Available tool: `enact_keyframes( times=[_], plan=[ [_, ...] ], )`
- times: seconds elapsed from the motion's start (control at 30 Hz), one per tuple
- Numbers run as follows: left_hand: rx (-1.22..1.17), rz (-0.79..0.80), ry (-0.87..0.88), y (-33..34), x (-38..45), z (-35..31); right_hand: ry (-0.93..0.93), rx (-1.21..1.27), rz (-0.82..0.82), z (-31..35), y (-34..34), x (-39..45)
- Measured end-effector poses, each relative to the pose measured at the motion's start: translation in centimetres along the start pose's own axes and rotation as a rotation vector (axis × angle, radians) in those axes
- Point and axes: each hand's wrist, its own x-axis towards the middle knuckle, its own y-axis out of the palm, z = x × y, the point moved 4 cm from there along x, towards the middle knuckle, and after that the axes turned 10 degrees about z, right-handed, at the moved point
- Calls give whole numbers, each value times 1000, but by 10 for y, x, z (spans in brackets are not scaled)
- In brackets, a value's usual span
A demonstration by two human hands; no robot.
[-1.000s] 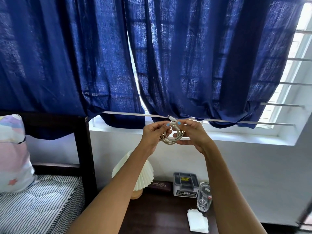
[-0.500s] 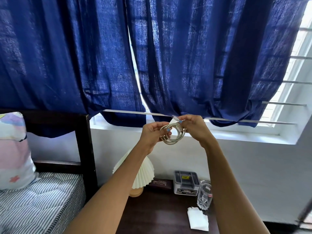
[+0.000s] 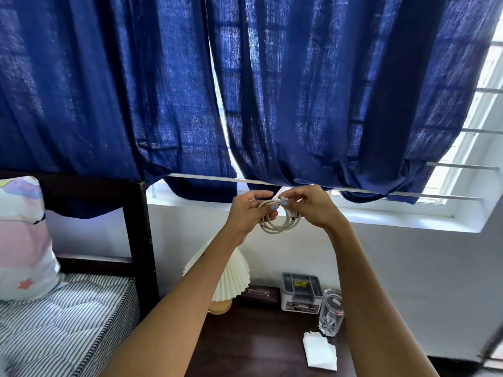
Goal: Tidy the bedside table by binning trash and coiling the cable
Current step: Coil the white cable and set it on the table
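Note:
I hold a white cable (image 3: 279, 225), wound into a small coil of several loops, up in front of the window sill. My left hand (image 3: 249, 210) grips the coil's left side. My right hand (image 3: 313, 206) pinches the cable's white plug end at the top of the coil, fingertips almost touching those of the left hand. Far below, a crumpled white tissue (image 3: 319, 353) lies on the dark wooden bedside table (image 3: 245, 346).
On the table stand a pleated cream lamp (image 3: 226, 278), a dark glasses case (image 3: 258, 293), a grey box (image 3: 300, 291) and a clear glass (image 3: 330, 312). A bed with striped mattress (image 3: 60, 322) and dark headboard post (image 3: 138, 240) is left. Blue curtains (image 3: 245, 91) hang above.
The two hands have drawn closer together over the top of the coil, and the right hand has brought the plug end down against the loops. The camera view has shifted slightly.

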Motion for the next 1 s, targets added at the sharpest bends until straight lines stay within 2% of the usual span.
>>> enact_keyframes(
  times=[0.1,0.2,0.3,0.4,0.47,0.6,0.83,1.0],
  plan=[
    [-169,-102,-71,0,0,4,-19,107,-100,-2,0,1],
    [-232,-112,-94,5,-1,9,-6,202,-180,-4,3,-2],
    [-275,-109,-52,7,-1,9,0,313,-141,-6,5,-3],
    [-230,-117,-11,2,0,8,27,495,-21,-6,5,-4],
    [-155,-119,9,1,0,8,45,515,5,-6,2,-3],
    [-60,-145,38,-1,1,7,70,523,-38,-6,2,1],
    [-28,-130,53,-2,-1,5,79,575,-75,-14,7,3],
    [33,-189,82,-4,-1,1,82,787,-13,-15,17,2]
  ],
)
